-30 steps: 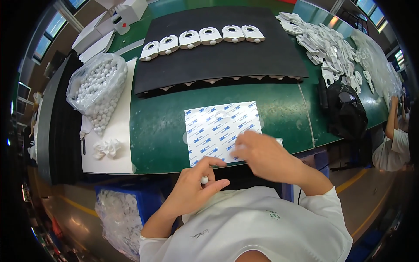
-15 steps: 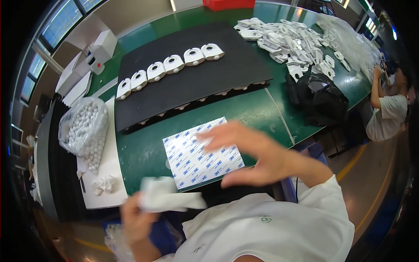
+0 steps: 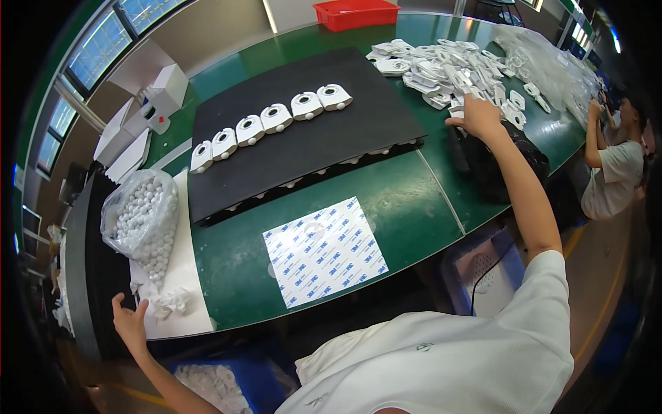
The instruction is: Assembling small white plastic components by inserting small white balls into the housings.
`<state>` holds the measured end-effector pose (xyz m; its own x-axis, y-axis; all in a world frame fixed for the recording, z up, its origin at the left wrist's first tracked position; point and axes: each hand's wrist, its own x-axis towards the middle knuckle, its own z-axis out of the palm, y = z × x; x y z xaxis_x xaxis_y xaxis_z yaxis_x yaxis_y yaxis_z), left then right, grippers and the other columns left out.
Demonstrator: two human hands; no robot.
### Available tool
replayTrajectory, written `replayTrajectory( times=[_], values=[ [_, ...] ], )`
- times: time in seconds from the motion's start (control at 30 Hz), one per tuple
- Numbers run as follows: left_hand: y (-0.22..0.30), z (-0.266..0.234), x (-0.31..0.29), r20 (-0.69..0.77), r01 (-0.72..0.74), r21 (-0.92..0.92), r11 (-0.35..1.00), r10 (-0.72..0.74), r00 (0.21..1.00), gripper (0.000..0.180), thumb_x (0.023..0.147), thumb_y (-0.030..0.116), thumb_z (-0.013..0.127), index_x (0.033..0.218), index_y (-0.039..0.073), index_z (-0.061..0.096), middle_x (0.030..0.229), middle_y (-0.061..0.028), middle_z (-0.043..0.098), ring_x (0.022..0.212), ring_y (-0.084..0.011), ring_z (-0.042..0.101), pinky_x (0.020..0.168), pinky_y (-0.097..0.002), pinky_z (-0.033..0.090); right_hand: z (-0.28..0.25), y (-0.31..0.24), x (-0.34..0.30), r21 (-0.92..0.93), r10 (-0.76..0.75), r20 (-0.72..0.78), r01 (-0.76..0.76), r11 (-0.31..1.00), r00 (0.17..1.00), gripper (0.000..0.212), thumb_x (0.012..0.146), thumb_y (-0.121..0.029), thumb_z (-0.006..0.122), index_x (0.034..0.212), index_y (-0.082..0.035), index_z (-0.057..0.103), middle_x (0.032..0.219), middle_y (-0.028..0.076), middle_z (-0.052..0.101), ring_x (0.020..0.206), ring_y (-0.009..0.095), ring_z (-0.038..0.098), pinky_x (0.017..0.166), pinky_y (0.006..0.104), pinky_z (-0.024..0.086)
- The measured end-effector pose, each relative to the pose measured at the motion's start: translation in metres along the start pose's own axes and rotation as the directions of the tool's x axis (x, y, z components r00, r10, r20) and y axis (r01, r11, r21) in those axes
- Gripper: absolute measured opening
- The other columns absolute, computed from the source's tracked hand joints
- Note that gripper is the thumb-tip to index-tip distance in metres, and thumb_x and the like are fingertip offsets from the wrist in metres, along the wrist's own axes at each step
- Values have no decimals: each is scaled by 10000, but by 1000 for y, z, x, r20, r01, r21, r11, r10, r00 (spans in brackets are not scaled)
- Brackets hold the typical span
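Note:
My right hand (image 3: pixel 480 119) reaches over the near edge of a heap of white plastic parts (image 3: pixel 441 72). Its thumb and fingers are apart, and nothing shows gripped between them. At the lower left, my left hand (image 3: pixel 129 323) is open with thumb and finger spread, beside crumpled white paper (image 3: pixel 169 301). Flat on the green table (image 3: pixel 414 200), between my arms, lies a white sheet with repeated blue print (image 3: pixel 327 259). Beyond it, several white housings with a round dark hole (image 3: pixel 276 118) stand in a slanting row on a black board (image 3: pixel 296 155).
A clear bag of white balls (image 3: pixel 145 214) sits on a white board at the left. A black bag (image 3: pixel 496 169) lies below my right forearm. Blue bins (image 3: pixel 255 383) stand beneath the table edge. A red tray (image 3: pixel 355 15) is at the back. Another person (image 3: pixel 614 169) sits far right.
My left hand has let go of a white paper piece and moved left. My right hand has gone from above the printed sheet to the heap at the upper right.

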<state>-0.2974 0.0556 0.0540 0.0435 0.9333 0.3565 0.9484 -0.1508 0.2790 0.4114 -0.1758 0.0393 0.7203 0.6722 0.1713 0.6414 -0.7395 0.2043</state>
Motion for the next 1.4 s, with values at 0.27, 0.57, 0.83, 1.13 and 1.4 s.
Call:
replayTrajectory(
  times=[0.27,0.57,0.83,1.13,1.4],
  values=[
    [119,-4,-13,442,370,-856,360,139,886,405,857,131,527,1230,15,417,675,52,414,472,8,321,366,-137,186,0,15,3,516,-12,-70,47,855,997,445,748,-350,613,1043,-40,495,978,170,592,830,275,621,659,366,488],
    [254,80,-32,674,902,-382,-199,608,420,447,814,-52,446,1250,-31,351,972,-100,456,610,-90,400,385,-166,273,-42,-69,-80,937,-163,41,-94,-335,986,293,840,-205,556,1025,20,527,886,76,597,655,112,569,546,217,465],
    [305,114,-39,614,896,-421,-142,683,397,376,876,266,564,1109,-12,464,754,-46,532,528,-39,404,357,-134,263,-43,-114,-138,939,-380,-226,305,160,897,156,714,16,657,860,3,604,785,-12,563,682,26,498,566,172,394],
    [295,124,-47,532,838,-419,-348,654,538,316,890,249,540,1121,41,485,818,-37,516,564,-30,407,358,-124,270,-27,-179,-152,977,-604,-45,-90,-192,796,182,830,-19,549,1011,-16,535,870,27,570,784,81,544,668,219,464],
    [295,125,-47,523,798,-517,-310,624,581,257,863,172,582,1087,55,531,949,-65,566,542,-16,376,363,-120,253,-18,-194,-158,992,-570,-61,-16,-128,820,130,856,-21,524,985,-13,504,868,26,569,756,64,530,678,206,444]
  ],
)
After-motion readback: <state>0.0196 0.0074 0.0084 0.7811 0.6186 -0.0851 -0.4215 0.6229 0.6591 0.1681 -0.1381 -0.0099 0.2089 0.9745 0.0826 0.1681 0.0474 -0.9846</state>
